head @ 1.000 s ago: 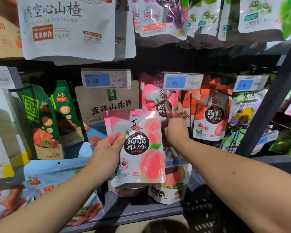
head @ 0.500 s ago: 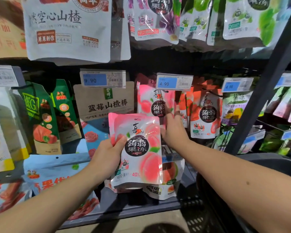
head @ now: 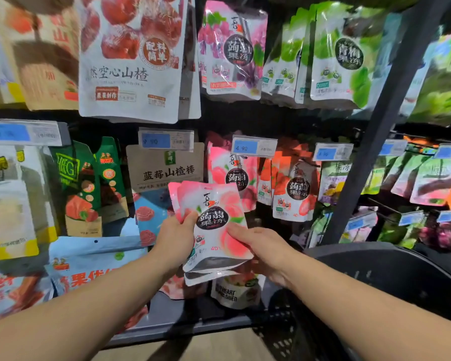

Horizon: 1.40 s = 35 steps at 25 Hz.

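pouches (head: pixel 215 204) in clamped grip of left hand (head: pixel 176 239) and right hand (head: pixel 266 252), rear ones mostly hidden

In front of you hangs a white hawthorn bag (head: pixel 130 61), with a purple pouch (head: pixel 235 50) and green pouches (head: pixel 344 56) to its right on the same row. Below them you see two blue price tags, 9.90 (head: pixel 166 140) and 4.90 (head: pixel 253 148). The first sits over a kraft bag (head: pixel 164 168), with green boxes (head: pixel 89 178) to its left. Red pouches (head: pixel 294 188) hang right of the second tag. A blue bag (head: pixel 94 259) lies low on the left above the shelf (head: pixel 167 327). At your right a black post (head: pixel 391 113) slants upward, and a black basket (head: pixel 388 277) sits below it.
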Each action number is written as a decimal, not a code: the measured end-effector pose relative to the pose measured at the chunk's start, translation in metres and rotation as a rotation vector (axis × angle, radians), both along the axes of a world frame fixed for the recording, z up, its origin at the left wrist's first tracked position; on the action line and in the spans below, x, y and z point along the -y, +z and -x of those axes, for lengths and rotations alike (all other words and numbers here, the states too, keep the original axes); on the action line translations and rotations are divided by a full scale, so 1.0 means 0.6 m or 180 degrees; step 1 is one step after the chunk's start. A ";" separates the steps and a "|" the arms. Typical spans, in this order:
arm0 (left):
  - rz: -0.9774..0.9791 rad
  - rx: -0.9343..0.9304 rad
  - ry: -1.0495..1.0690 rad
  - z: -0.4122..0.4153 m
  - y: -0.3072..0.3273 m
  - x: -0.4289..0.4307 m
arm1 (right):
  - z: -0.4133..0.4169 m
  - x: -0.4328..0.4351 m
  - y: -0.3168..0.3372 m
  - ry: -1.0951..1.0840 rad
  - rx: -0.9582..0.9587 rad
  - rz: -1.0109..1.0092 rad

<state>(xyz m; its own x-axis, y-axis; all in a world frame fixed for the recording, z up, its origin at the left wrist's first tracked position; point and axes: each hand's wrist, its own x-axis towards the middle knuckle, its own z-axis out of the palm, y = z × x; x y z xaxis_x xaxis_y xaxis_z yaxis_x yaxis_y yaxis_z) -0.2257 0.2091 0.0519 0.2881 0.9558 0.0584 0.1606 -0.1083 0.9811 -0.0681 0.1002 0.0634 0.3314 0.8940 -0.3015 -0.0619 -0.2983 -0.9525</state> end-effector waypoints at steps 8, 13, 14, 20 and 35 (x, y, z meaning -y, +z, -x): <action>0.0889 0.0317 -0.0135 0.026 -0.016 -0.015 | 0.021 -0.027 -0.025 -0.0302 0.0002 0.0034; 0.0989 0.0453 -0.0363 0.039 -0.031 -0.036 | 0.020 -0.045 -0.031 -0.0489 -0.0135 -0.0072; 0.0944 0.0455 -0.0339 0.042 -0.034 -0.038 | 0.017 -0.044 -0.030 -0.0562 -0.0180 -0.0100; 0.0339 0.0024 -0.0059 0.041 -0.013 -0.013 | 0.004 -0.040 -0.014 -0.0593 0.0164 -0.0046; 0.0052 -0.0431 0.0197 0.067 -0.021 -0.017 | -0.065 -0.050 -0.019 -0.1668 0.0715 -0.0853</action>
